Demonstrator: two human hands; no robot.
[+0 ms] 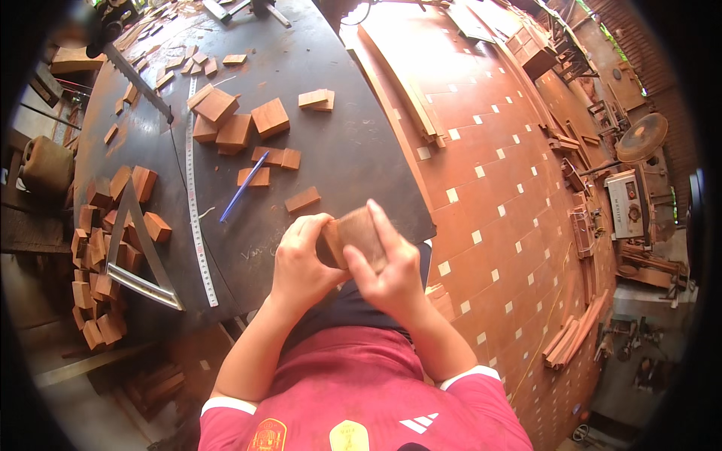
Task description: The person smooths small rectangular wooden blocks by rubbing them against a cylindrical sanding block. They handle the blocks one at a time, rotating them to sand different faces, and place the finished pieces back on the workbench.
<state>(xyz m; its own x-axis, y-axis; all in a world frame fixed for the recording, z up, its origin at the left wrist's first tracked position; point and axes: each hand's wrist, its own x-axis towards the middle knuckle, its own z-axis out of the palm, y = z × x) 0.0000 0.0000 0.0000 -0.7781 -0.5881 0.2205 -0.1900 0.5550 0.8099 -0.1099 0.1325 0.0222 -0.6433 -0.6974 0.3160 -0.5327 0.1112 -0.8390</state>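
Note:
Between my two hands is a brown wooden block (359, 231), just off the table's near edge. My left hand (298, 252) grips its left side with curled fingers. My right hand (389, 272) clasps it from the right, thumb on the face towards me and a finger along the far edge. A small flat wood piece (302, 200) lies on the dark table just beyond my left hand. Further off, a blue pen (244, 186) rests partly across small wood pieces (254, 177). Several larger wooden blocks (234, 133) sit behind them.
A white measuring tape (192, 188) runs along the dark tabletop (361, 143). At left, a metal triangular frame (129, 225) leans among many piled blocks (96, 289). A saw blade (139, 81) stands over the table's far left. Long boards (402, 83) lie beside the table on the tiled floor (481, 195).

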